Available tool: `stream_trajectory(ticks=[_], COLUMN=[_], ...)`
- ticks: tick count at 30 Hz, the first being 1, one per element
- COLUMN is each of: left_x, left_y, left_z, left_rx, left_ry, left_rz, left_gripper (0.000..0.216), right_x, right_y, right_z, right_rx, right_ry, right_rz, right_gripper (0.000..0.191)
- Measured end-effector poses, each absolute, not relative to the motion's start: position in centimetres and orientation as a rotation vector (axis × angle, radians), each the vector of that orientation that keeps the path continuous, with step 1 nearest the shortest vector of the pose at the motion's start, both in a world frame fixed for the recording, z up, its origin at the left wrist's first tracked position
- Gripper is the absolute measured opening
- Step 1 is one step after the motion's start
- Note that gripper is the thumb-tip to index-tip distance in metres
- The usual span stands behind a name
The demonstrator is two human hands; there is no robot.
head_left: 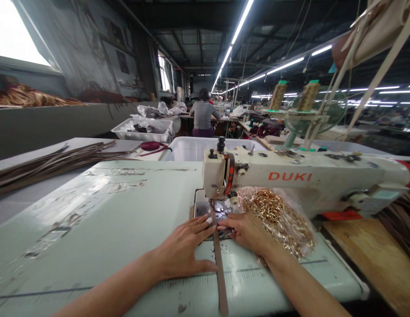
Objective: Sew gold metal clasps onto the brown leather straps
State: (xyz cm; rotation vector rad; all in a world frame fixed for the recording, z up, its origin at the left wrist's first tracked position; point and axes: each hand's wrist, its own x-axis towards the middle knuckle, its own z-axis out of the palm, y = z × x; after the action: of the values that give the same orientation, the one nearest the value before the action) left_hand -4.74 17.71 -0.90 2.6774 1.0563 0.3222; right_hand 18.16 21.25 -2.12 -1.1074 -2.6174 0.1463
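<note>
A narrow brown strap (219, 268) runs from the table's front edge up to the needle of a white DUKI sewing machine (290, 177). My left hand (183, 248) lies flat on the pale green table (102, 220) just left of the strap, fingers stretched toward the presser foot (214, 210). My right hand (246, 231) rests on the other side, fingertips pressing the strap's end at the needle plate. A clear bag of gold metal rings (279, 218) lies under the machine arm, against my right wrist.
A pile of brown straps (49, 163) lies at the left. A white bin (191, 149) stands behind the machine, a red ribbon roll (151, 146) beside it. Thread cones (308, 94) and a fan (319, 112) are at the right. A person (203, 115) sits further back.
</note>
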Motion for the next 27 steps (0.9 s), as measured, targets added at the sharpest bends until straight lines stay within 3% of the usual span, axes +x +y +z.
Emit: stream_trajectory(ticks=[17, 27], left_x=[-4.6, -5.2], left_y=[19.6, 21.8], left_z=[-0.1, -0.5], left_rx=[2.707, 2.678], left_ry=[0.966, 0.856], left_rz=[0.34, 0.455], left_gripper=[0.071, 0.039], right_x=[18.1, 18.0], right_y=[21.4, 21.2], right_z=[-2.3, -1.9], right_rx=[-1.108, -1.139], right_ry=[-2.613, -2.626], right_rz=[0.128, 0.135], right_gripper=[0.02, 0.021])
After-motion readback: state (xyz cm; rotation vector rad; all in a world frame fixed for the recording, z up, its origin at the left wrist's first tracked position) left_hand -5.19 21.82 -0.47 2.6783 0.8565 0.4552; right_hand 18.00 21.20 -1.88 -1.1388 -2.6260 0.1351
